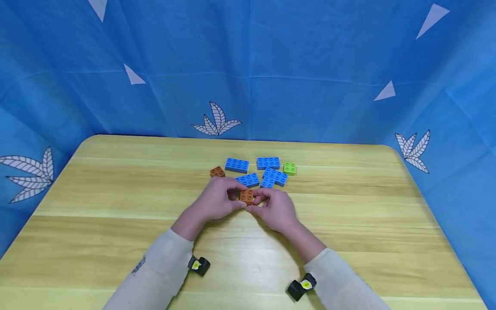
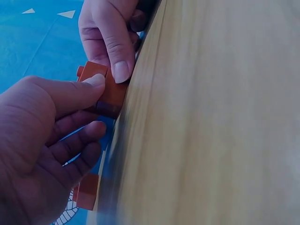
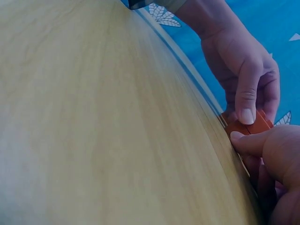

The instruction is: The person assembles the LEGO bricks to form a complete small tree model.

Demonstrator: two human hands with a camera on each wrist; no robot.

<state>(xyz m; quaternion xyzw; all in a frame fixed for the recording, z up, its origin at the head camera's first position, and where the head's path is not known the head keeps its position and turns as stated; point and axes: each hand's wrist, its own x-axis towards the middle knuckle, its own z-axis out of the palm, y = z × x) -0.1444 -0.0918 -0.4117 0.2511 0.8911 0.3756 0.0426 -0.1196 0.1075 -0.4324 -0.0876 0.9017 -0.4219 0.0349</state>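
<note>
Both hands meet over the table around a brown toy building brick (image 1: 246, 196), its studs facing up in the head view. A seam in the wrist views shows two brown bricks (image 2: 114, 96) stacked together. My left hand (image 1: 218, 199) pinches the stack from the left, its thumb on the upper, studded brick (image 3: 260, 123). From the right, my right hand (image 1: 276, 209) grips it with the thumb on the lower brick. Just behind my left hand lies another brown brick (image 1: 217, 171), also seen in the left wrist view. A blue brick (image 1: 249, 180) sits right behind the stack.
Farther back lie two blue bricks (image 1: 237, 165) (image 1: 268, 163) and a green brick (image 1: 289, 168). Two more blue bricks (image 1: 271, 176) overlap crosswise behind my right hand. The wooden table (image 1: 368, 206) ends at a blue patterned cloth (image 1: 294, 77).
</note>
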